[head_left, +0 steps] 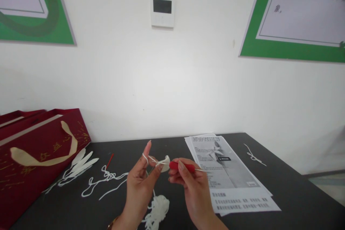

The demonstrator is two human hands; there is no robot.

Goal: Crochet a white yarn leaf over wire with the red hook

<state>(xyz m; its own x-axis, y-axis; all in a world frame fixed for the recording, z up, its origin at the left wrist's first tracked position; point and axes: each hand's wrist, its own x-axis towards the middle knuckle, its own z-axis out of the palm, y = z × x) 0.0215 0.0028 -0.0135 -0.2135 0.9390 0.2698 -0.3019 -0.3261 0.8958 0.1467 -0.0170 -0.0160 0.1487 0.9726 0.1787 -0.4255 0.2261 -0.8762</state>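
My left hand (141, 183) pinches a small piece of white crochet work (165, 164) between thumb and fingers. White yarn loops round its raised index finger. My right hand (192, 183) grips a crochet hook (183, 166) by its red handle, the shaft pointing left at the work. The hook's tip is hidden at the stitches. Below and between the hands lies a loose bundle of white yarn (159, 210), from which a strand runs up to my left hand.
Printed pattern sheets (242, 196) lie on the black table (285, 183) at right, beside a short knotted yarn piece (254, 157). At left are dark red gift bags (24, 183), white crocheted petals (82, 161), tangled yarn (107, 176) and a thin red stick (110, 160). The wall stands behind.
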